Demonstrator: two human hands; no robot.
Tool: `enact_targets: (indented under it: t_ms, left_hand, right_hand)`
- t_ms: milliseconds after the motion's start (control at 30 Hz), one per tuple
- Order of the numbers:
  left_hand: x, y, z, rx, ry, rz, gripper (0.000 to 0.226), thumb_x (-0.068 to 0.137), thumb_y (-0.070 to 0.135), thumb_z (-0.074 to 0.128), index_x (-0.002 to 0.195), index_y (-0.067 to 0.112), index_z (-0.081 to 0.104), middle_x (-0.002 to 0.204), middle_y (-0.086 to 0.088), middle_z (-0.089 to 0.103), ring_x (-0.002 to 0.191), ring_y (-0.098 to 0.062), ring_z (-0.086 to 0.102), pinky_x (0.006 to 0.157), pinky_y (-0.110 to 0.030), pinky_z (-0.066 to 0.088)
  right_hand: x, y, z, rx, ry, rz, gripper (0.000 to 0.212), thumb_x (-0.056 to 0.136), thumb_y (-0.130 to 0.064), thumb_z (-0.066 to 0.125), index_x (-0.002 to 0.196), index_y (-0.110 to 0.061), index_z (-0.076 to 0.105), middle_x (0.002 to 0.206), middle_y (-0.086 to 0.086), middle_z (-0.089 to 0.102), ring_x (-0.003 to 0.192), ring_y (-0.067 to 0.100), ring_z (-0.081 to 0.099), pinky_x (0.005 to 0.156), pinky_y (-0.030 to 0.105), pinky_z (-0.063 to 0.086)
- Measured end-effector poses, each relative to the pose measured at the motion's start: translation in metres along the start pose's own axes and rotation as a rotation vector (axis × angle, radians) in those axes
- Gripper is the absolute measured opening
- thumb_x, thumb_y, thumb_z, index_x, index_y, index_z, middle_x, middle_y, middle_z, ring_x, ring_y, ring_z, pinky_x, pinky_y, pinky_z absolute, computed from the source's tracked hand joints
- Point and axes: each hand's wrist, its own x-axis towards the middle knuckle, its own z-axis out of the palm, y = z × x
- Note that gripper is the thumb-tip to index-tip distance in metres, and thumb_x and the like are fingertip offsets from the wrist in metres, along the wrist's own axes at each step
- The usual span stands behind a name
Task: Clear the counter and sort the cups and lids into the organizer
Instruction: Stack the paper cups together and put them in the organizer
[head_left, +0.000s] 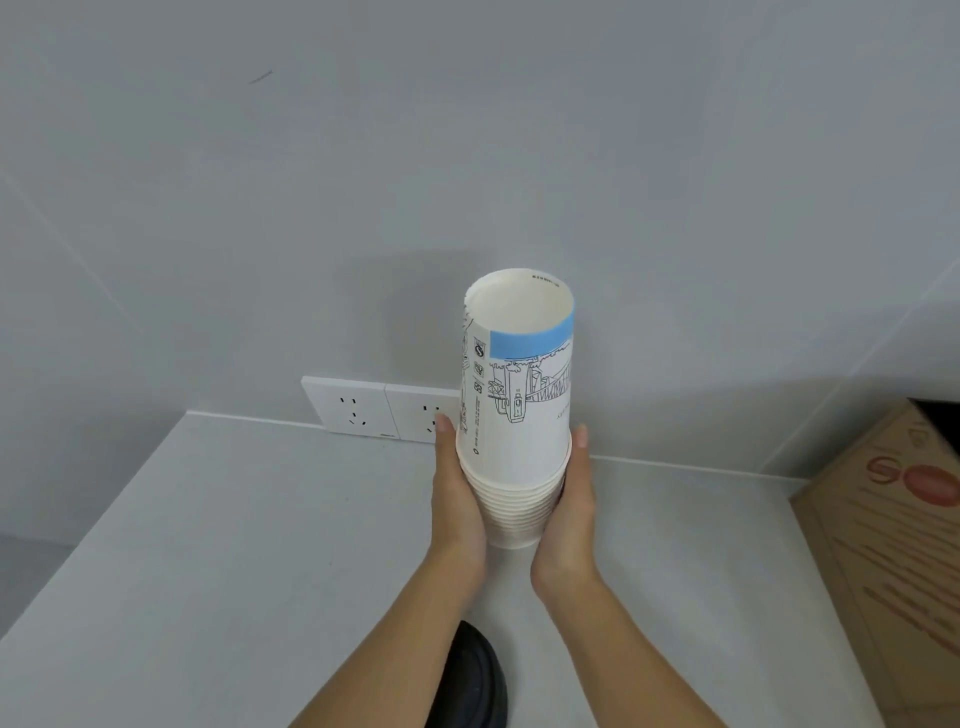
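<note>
A stack of several white paper cups (519, 395) is upside down, base upward, with a blue band and a line drawing on the outermost cup. My left hand (457, 493) presses on the stack's left side and my right hand (569, 504) on its right side, both at the nested rims near the bottom. The stack is upright above the white counter (234, 545); I cannot tell whether it touches the surface. A black round thing, perhaps a lid (475, 675), lies on the counter under my forearms, partly hidden.
Two white wall sockets (374, 408) sit on the grey wall just behind the cups. A brown cardboard box (893, 545) with red print stands on the counter at the right edge. No organizer is in view.
</note>
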Motion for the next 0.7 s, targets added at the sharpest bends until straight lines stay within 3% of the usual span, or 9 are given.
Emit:
enact_targets:
  t_ms: [133, 233, 400, 633, 700]
  left_hand:
    - [-0.003, -0.001, 0.004, 0.006, 0.009, 0.014, 0.053, 0.092, 0.059, 0.030, 0.097, 0.030, 0.074, 0.111, 0.003, 0.073, 0.109, -0.018, 0.064, 0.106, -0.043, 0.039]
    - [-0.011, 0.003, 0.008, 0.010, 0.021, 0.010, 0.051, 0.094, 0.053, 0.030, 0.095, 0.027, 0.073, 0.103, 0.004, 0.075, 0.105, -0.017, 0.066, 0.097, -0.037, 0.045]
    - [-0.032, 0.017, 0.019, -0.003, 0.012, 0.016, 0.049, 0.093, 0.053, 0.034, 0.104, 0.024, 0.071, 0.107, 0.000, 0.074, 0.104, -0.021, 0.066, 0.103, -0.045, 0.043]
    - [-0.080, 0.058, 0.048, -0.034, -0.094, 0.087, 0.048, 0.093, 0.053, 0.034, 0.097, 0.026, 0.073, 0.103, 0.003, 0.075, 0.104, -0.019, 0.066, 0.100, -0.041, 0.045]
    - [-0.099, 0.071, 0.057, -0.045, -0.125, 0.104, 0.047, 0.092, 0.054, 0.036, 0.097, 0.026, 0.073, 0.103, 0.002, 0.075, 0.104, -0.020, 0.066, 0.101, -0.043, 0.044]
  right_hand:
    - [-0.005, -0.001, 0.005, 0.043, 0.059, 0.028, 0.050, 0.094, -0.052, 0.031, 0.116, -0.022, 0.065, 0.118, -0.001, 0.069, 0.111, 0.014, 0.063, 0.099, 0.033, 0.044]
    - [-0.010, -0.008, 0.006, 0.055, 0.061, 0.048, 0.049, 0.094, -0.052, 0.031, 0.111, -0.024, 0.068, 0.113, -0.001, 0.072, 0.106, 0.016, 0.066, 0.093, 0.033, 0.046]
    - [-0.030, -0.034, 0.008, 0.009, 0.063, 0.039, 0.045, 0.094, -0.051, 0.033, 0.104, -0.026, 0.069, 0.105, -0.005, 0.074, 0.100, 0.013, 0.067, 0.082, 0.029, 0.048]
    - [-0.070, -0.091, 0.020, 0.003, 0.024, -0.074, 0.048, 0.094, -0.052, 0.033, 0.110, -0.023, 0.068, 0.109, -0.002, 0.073, 0.104, 0.016, 0.067, 0.096, 0.037, 0.046]
    - [-0.087, -0.111, 0.025, 0.000, 0.025, -0.123, 0.047, 0.094, -0.051, 0.034, 0.110, -0.023, 0.068, 0.108, -0.002, 0.073, 0.103, 0.016, 0.067, 0.094, 0.036, 0.048]
